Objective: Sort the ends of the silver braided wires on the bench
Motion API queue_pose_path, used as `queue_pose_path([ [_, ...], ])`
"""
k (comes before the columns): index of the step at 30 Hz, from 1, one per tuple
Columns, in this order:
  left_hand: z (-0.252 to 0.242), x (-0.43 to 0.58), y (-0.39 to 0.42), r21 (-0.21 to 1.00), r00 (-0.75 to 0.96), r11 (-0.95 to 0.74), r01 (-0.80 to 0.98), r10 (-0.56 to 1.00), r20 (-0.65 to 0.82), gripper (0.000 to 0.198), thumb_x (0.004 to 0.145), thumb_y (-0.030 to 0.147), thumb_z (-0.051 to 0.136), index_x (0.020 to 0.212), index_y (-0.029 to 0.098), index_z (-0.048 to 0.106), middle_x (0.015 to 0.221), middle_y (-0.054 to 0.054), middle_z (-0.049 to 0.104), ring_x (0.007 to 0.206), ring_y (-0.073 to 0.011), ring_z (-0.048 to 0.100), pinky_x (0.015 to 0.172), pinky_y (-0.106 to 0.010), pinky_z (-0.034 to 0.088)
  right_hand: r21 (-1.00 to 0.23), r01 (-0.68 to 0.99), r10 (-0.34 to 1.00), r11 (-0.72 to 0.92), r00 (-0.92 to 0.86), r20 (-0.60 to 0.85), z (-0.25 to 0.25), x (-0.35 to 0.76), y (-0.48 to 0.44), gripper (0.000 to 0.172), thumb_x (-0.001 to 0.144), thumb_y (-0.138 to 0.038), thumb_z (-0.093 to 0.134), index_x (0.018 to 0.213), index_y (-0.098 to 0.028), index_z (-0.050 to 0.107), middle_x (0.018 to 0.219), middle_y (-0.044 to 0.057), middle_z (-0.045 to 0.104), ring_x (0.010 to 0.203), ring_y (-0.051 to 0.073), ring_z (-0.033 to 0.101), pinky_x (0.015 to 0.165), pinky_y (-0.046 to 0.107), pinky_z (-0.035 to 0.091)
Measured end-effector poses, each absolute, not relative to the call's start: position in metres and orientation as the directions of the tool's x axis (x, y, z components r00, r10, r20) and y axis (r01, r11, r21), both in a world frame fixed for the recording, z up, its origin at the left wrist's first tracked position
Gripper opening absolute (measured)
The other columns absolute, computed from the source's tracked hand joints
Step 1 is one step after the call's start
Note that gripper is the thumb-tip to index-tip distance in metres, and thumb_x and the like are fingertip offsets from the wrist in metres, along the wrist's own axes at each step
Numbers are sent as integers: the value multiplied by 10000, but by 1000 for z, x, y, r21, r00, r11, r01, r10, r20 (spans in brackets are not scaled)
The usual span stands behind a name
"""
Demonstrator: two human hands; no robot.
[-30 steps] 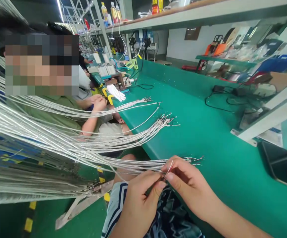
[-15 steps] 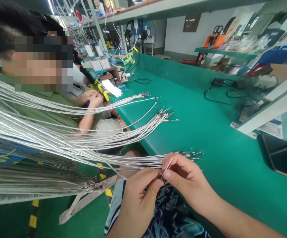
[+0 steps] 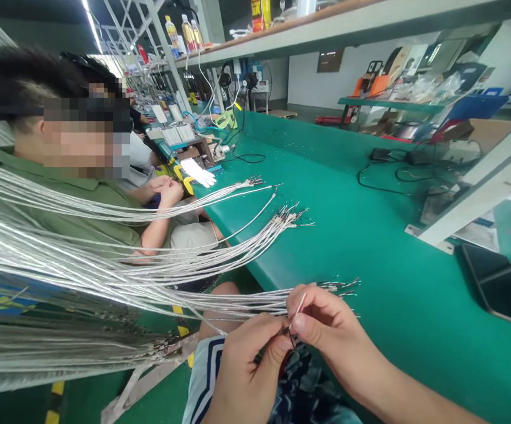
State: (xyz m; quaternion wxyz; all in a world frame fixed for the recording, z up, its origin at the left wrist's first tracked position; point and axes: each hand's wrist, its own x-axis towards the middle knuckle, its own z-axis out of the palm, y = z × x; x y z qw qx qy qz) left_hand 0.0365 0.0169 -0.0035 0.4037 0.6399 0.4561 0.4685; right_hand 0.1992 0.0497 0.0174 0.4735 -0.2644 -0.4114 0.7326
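My left hand (image 3: 249,368) and my right hand (image 3: 330,330) meet in front of me, pinching a thin pale wire (image 3: 298,313) between thumbs and fingertips. A dark strand shows just below the pinch. Behind my fingers, a bundle of silver braided cables (image 3: 238,301) hangs across from the left, its stripped, coloured wire ends (image 3: 339,287) fanned over the green bench. Two more such bundles (image 3: 238,250) stretch farther along, ending in metal-tipped wires (image 3: 287,219).
A seated co-worker's arm (image 3: 158,224) lies beyond the cables, at the green workbench (image 3: 392,265). Farther along stand a white glove (image 3: 198,172) and a bench machine (image 3: 198,150). A black phone (image 3: 498,288) lies at the right. An overhead shelf (image 3: 326,29) holds bottles.
The whole view has shifted and tilted slightly with my head, showing more of the co-worker. My hands still pinch the thin wire, which now stands more upright between my fingers.
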Motion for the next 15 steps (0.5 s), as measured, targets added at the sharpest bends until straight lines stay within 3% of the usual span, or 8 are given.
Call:
queue_pose_path([
  [4,-3,36,13,950,142,-235,206,968,208,190,989,285,589,897,217,740,800,-4,692,746,-147,612,702,-230,427,-814,-517,913,-263,-406,-37,16,198,48,164,952,-300,738,854,-214,637,792,-18,579,713,103,580,670,215,486],
  [7,-7,38,13,957,160,-219,191,969,189,213,995,298,574,871,214,726,782,1,690,721,-140,619,675,-227,427,-870,-472,937,-144,-349,35,14,198,48,164,966,-322,713,870,-222,625,807,-10,572,696,113,574,650,230,484],
  [11,-16,38,14,922,187,-287,261,952,243,288,1003,365,547,810,211,696,745,-15,693,703,-156,643,657,-250,444,-966,-233,940,114,-289,181,12,201,47,170,968,-325,692,862,-231,597,846,14,573,765,152,571,682,250,482],
  [13,-16,35,14,890,211,-336,309,936,281,313,1014,410,516,863,227,721,759,-32,725,730,-183,681,675,-274,488,-978,-102,925,182,-320,205,3,204,47,168,969,-320,670,837,-237,608,839,30,592,792,182,588,714,273,499],
  [15,-12,31,15,882,208,-276,381,956,209,357,1026,460,483,896,247,737,792,-51,740,792,-212,706,691,-293,539,-981,-39,904,189,-383,190,-16,207,51,162,952,-372,668,841,-256,656,833,58,622,789,228,623,720,320,527],
])
